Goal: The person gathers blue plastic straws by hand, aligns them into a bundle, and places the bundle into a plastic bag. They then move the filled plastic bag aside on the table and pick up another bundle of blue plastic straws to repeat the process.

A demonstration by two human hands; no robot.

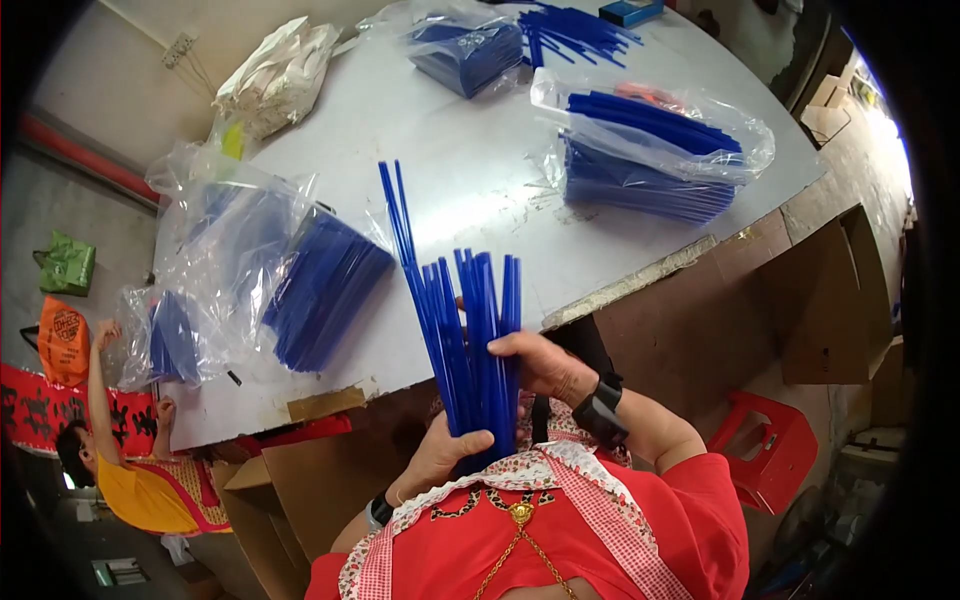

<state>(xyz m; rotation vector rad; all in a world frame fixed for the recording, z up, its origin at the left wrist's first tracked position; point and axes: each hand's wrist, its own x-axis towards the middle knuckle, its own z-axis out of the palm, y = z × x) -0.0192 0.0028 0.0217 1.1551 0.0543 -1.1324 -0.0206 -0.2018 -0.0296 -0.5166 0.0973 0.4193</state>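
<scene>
A bundle of long blue plastic sticks (475, 340) stands nearly upright in front of my chest, between both hands. My left hand (448, 452) grips it near the bottom, thumb across the front. Higher up on the right side, my right hand (537, 362) closes round the sticks, its thumb pressed on the front. Two sticks (397, 215) on the left rise well above the others. The fingers behind the bundle are mostly hidden. Ahead on the table lies a clear bag of blue sticks (650, 165), and to the left another opened bag of them (330, 290).
The pale table (450, 200) has a worn near edge. More bagged blue sticks (465, 55) and loose ones (580, 30) lie at the back. A red stool (765, 450) and cardboard box (830, 300) stand right. At left, a person in yellow (150, 490) reaches to a bag.
</scene>
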